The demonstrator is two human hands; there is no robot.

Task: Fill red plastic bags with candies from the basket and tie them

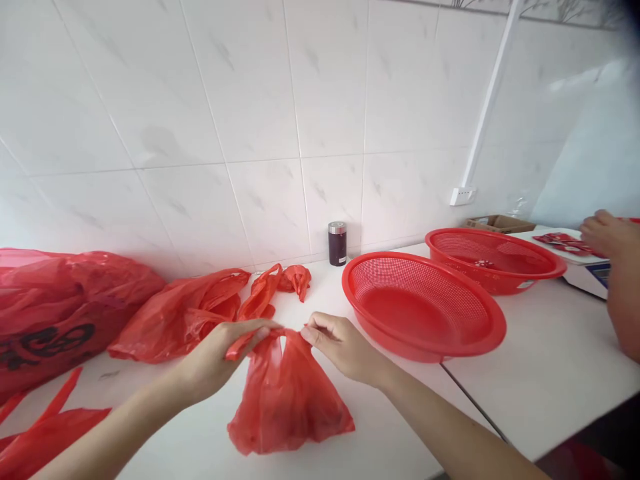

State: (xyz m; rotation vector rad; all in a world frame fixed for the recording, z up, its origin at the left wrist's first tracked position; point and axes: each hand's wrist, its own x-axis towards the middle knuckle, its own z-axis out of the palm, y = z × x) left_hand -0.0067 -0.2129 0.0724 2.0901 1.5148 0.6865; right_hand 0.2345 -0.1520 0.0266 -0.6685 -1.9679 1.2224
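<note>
A small red plastic bag (287,400) stands on the white counter (550,360) in front of me, bulging as if something is inside. My left hand (220,360) pinches its left handle and my right hand (340,347) pinches its right handle, both hands closed, the two handles drawn close together above the bag.
More red bags lie at the left: a crumpled one (185,313), a large printed one (60,307), another (45,433) at the front left. Two red mesh baskets (425,307) (495,257) sit at the right. A dark jar (337,243) stands by the wall. Another person's hand (607,233) reaches over a scale (585,273).
</note>
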